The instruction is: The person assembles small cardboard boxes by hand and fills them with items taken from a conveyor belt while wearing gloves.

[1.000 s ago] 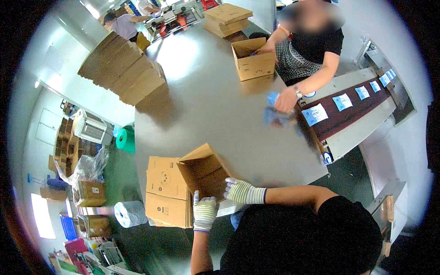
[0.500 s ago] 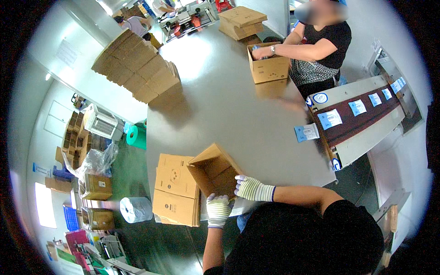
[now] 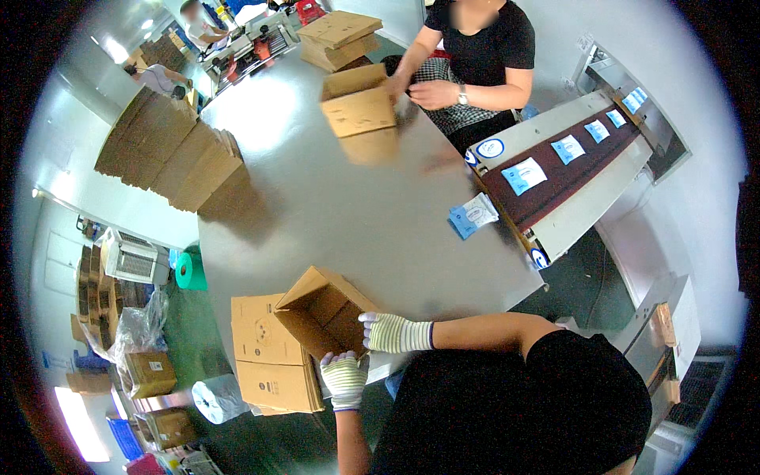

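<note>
An open-topped cardboard box (image 3: 321,309) stands at the near edge of the metal table, tilted in view with its bare inside showing. My left hand (image 3: 344,380), in a white and green striped glove, is closed on the box's near edge. At the box's right side, my right hand (image 3: 396,332), gloved alike, has its fingers curled over the rim. Part of the box rests over or against a stack of flattened cartons (image 3: 269,360) on its left. Where the fingers go behind the cardboard is hidden.
Across the grey table (image 3: 348,214), a co-worker stands by another open box (image 3: 360,107). A conveyor belt (image 3: 546,170) carries blue-and-white packets, with more packets (image 3: 473,215) at its end. Tall carton stacks (image 3: 170,150) stand at far left; a green roll (image 3: 190,271) sits beyond the table's left edge.
My view has turned, so the scene sits further left. The co-worker's hands have come out of the far box. A second packet now overlaps the one at the belt's end. My hands keep their hold.
</note>
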{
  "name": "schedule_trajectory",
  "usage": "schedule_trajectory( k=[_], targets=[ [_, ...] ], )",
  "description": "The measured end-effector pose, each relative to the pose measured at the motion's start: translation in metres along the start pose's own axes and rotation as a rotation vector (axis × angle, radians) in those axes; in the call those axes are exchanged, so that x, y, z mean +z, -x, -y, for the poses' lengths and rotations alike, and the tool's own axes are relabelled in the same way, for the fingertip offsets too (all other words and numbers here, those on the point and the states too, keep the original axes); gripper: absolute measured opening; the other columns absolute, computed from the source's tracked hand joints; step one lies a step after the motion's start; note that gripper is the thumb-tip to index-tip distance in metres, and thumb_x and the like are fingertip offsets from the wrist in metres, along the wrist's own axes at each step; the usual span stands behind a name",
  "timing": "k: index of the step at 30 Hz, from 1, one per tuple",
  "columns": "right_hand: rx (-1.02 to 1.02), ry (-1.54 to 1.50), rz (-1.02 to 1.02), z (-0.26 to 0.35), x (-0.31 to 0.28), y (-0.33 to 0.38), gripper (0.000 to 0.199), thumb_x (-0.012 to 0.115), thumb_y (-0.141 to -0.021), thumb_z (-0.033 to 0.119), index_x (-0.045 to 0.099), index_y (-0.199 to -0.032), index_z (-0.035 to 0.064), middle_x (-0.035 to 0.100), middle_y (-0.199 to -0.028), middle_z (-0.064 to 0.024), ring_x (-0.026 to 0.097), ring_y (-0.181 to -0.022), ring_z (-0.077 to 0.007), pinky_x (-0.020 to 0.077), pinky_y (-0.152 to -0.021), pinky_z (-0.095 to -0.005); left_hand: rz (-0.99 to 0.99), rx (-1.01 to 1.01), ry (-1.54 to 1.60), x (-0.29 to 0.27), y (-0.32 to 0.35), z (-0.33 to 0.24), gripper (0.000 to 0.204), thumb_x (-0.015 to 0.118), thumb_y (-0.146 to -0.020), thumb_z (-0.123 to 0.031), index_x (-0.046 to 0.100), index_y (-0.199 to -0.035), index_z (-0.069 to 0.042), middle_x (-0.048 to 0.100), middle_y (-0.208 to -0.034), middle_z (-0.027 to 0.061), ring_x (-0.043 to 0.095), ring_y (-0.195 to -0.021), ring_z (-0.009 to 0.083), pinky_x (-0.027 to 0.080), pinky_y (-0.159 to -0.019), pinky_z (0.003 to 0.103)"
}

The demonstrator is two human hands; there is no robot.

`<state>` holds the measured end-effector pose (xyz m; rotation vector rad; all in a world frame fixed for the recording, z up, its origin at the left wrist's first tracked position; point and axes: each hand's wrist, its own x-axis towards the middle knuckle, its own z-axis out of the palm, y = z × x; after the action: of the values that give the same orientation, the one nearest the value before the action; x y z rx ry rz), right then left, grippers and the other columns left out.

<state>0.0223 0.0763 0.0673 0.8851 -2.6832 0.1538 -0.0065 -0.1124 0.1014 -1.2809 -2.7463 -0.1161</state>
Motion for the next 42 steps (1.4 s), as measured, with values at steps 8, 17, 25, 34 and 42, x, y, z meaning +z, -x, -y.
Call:
schedule_trajectory(
  k=[8,17,25,34,42],
  targets=[
    [-0.003,-0.061,-0.003,0.0,0.004,0.003,0.008,0.052,-0.076,0.018,0.056,-0.07,0.0139,0.057,-0.068,0.0014,0.058,-0.078,-0.0174,0.0326,-0.101,-0.0369,0.034,-0.027,0.022,0.009,0.007,0.001,0.028,0.064,-0.072,-0.04,0.057,-0.069,-0.013,0.059,-0.065,0.0065,0.057,-0.068,0.0264,0.04,-0.082,0.04],
    [0.044,-0.364,-0.144,-0.002,-0.027,0.007,0.017,0.055,-0.079,0.026,0.056,-0.091,0.0136,0.058,-0.095,-0.0032,0.055,-0.096,-0.0201,0.0352,-0.1,-0.0387,-0.033,-0.006,0.066,0.008,0.005,0.001,0.026,0.065,-0.074,-0.035,0.054,-0.067,-0.012,0.057,-0.063,0.0046,0.056,-0.063,0.0236,0.04,-0.08,0.038],
    [0.45,-0.413,0.037,-0.07,-0.038,0.073,0.041,0.056,-0.083,0.042,0.056,-0.106,0.0074,0.057,-0.111,-0.0109,0.053,-0.107,-0.0296,0.0398,-0.095,-0.0441,0.038,0.043,-0.012,-0.001,-0.01,-0.007,0.027,0.065,-0.073,-0.035,0.053,-0.066,-0.012,0.057,-0.062,0.0041,0.056,-0.063,0.0232,0.041,-0.078,0.038],
    [0.875,-0.083,0.596,-0.23,-0.061,0.15,0.042,0.058,-0.079,0.044,0.064,-0.095,0.006,0.063,-0.096,-0.0174,0.061,-0.085,-0.0348,0.0478,-0.074,-0.0451,0.103,-0.002,0.033,0.006,-0.005,0.004,0.029,0.066,-0.073,-0.037,0.052,-0.065,-0.012,0.056,-0.062,0.0045,0.056,-0.062,0.0238,0.041,-0.077,0.038],
    [0.903,0.096,0.631,-0.326,-0.049,0.196,0.03,0.067,-0.073,0.026,0.067,-0.091,0.0018,0.066,-0.092,-0.0196,0.064,-0.089,-0.035,0.0489,-0.078,-0.0482,0.094,0.029,0.043,0.006,-0.011,0.001,0.027,0.068,-0.069,-0.034,0.051,-0.069,-0.012,0.054,-0.064,0.0039,0.055,-0.066,0.0234,0.042,-0.077,0.038]
  ],
)
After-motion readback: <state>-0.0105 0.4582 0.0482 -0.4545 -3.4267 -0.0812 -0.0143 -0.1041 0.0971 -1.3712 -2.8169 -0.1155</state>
